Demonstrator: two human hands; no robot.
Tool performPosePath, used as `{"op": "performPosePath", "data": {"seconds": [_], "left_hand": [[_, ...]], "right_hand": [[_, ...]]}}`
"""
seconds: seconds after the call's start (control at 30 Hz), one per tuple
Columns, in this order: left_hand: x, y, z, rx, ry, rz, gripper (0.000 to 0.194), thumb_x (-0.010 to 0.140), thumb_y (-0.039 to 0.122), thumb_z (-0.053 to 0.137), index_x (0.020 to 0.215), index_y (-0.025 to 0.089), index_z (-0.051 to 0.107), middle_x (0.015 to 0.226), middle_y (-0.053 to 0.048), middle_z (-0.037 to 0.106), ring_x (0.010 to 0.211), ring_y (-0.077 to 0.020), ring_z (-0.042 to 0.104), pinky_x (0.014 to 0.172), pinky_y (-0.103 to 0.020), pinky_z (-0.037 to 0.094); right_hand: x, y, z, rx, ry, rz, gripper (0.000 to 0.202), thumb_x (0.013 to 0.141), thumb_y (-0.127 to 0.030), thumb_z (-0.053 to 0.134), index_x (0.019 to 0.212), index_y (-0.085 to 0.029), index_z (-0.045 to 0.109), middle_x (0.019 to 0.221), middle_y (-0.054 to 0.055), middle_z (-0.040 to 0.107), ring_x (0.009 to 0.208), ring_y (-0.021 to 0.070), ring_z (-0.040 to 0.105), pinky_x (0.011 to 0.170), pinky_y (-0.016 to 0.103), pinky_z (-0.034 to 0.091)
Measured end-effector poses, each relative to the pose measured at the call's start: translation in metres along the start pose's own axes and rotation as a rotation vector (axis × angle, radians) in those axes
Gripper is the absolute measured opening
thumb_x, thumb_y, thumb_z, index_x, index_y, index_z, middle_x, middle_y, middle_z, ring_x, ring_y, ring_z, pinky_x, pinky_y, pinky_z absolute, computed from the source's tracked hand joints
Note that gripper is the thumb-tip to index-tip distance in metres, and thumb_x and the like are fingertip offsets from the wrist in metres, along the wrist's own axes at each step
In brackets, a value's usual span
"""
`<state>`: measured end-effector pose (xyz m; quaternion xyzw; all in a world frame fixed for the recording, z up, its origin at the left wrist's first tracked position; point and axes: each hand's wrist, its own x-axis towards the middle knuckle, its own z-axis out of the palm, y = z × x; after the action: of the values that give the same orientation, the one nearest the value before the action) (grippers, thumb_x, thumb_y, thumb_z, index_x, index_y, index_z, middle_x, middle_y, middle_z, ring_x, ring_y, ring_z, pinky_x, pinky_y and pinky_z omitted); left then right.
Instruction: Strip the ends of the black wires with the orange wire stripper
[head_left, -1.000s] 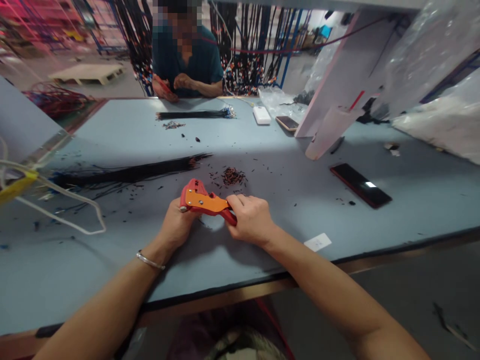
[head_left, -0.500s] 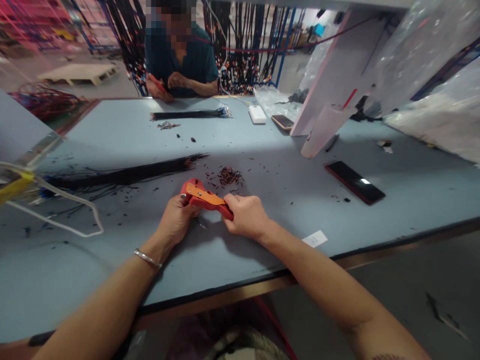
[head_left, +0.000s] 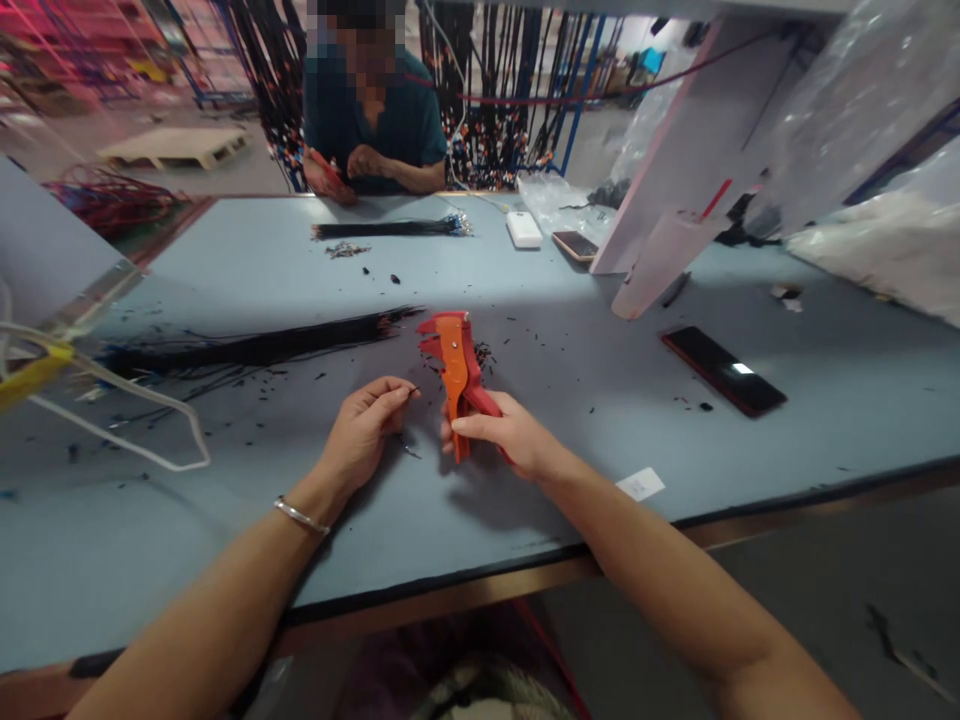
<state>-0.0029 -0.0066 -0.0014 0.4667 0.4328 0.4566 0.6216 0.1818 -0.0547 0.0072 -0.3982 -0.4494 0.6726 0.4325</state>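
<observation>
A red and orange wire stripper (head_left: 454, 360) stands upright in my right hand (head_left: 501, 432), its handles spread and its jaws facing left. My left hand (head_left: 369, 422) pinches a thin black wire (head_left: 412, 390) between thumb and fingertips, just left of the tool and apart from it. Below that hand a bare-looking wire end shows near the table surface. Partly hidden behind the stripper lies a pile of small dark insulation scraps (head_left: 484, 354). A long bundle of black wires (head_left: 277, 345) stretches along the table beyond my left hand.
Across the blue-grey table (head_left: 570, 450) sits a co-worker (head_left: 375, 120) holding a red tool. A phone (head_left: 721, 370), a paper label (head_left: 641, 484) and a cup with a straw (head_left: 664, 262) are on the right. A white bent wire frame (head_left: 196, 430) juts in at left.
My right hand has turned the wire stripper from lying across my left hand to upright, drawing it off to the right. My left hand now shows apart from it, still pinching the wire.
</observation>
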Motion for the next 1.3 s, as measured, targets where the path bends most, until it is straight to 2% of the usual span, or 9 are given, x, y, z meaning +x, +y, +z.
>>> {"op": "performPosePath", "data": {"seconds": [0.13,0.37,0.5,0.7,0.87,1.13,1.3], "left_hand": [[0.001,0.000,-0.005,-0.018,0.054,0.014,0.017,0.069,0.027,0.073,0.080,0.015,0.067,0.066,0.002,0.053,0.051,-0.0062,0.036,0.046,-0.018,0.024],[0.005,0.003,-0.015,0.069,0.091,0.129,0.014,0.073,0.027,0.072,0.078,0.017,0.064,0.062,0.004,0.052,0.051,-0.0068,0.037,0.047,-0.019,0.025],[0.008,0.002,-0.019,0.078,0.131,0.185,0.014,0.073,0.028,0.074,0.077,0.018,0.066,0.062,0.004,0.052,0.055,-0.0083,0.041,0.052,-0.020,0.032],[0.007,0.002,-0.020,0.023,0.113,0.199,0.013,0.073,0.028,0.073,0.076,0.018,0.065,0.054,0.007,0.043,0.049,-0.0079,0.033,0.050,-0.021,0.028],[0.005,0.004,-0.021,0.065,0.138,0.183,0.015,0.071,0.030,0.075,0.077,0.018,0.066,0.058,0.006,0.047,0.050,-0.0080,0.033,0.047,-0.021,0.024],[0.001,0.007,-0.019,0.249,0.168,0.258,0.016,0.073,0.032,0.072,0.076,0.017,0.067,0.070,0.002,0.059,0.064,-0.0118,0.046,0.059,-0.021,0.034],[0.001,0.004,-0.022,0.238,0.123,0.209,0.013,0.077,0.031,0.067,0.081,0.018,0.066,0.066,0.004,0.054,0.056,-0.0102,0.039,0.054,-0.021,0.030]], "right_hand": [[0.000,0.004,-0.004,0.180,-0.068,0.087,0.029,0.064,-0.027,0.073,0.088,-0.014,0.062,0.076,0.004,0.066,0.066,0.0190,0.068,0.064,0.032,0.053],[-0.004,0.006,-0.002,0.367,-0.250,0.130,0.029,0.070,-0.027,0.068,0.094,-0.011,0.063,0.081,0.006,0.069,0.071,0.0211,0.071,0.067,0.032,0.054],[-0.007,0.008,0.001,0.340,-0.279,0.134,0.028,0.071,-0.025,0.068,0.095,-0.011,0.063,0.081,0.007,0.070,0.070,0.0208,0.071,0.065,0.032,0.055],[-0.006,0.011,0.003,0.343,-0.294,0.157,0.028,0.070,-0.024,0.068,0.095,-0.011,0.064,0.081,0.007,0.071,0.070,0.0209,0.070,0.062,0.031,0.055],[-0.007,0.010,0.004,0.335,-0.298,0.164,0.028,0.070,-0.024,0.068,0.095,-0.011,0.064,0.080,0.006,0.070,0.070,0.0204,0.070,0.064,0.031,0.055],[-0.007,0.015,0.005,0.319,-0.316,0.177,0.029,0.070,-0.024,0.069,0.095,-0.011,0.063,0.081,0.007,0.069,0.070,0.0208,0.070,0.063,0.031,0.055],[-0.007,0.013,0.005,0.313,-0.311,0.174,0.028,0.071,-0.023,0.069,0.095,-0.011,0.062,0.081,0.007,0.069,0.070,0.0203,0.070,0.064,0.033,0.056]]}}
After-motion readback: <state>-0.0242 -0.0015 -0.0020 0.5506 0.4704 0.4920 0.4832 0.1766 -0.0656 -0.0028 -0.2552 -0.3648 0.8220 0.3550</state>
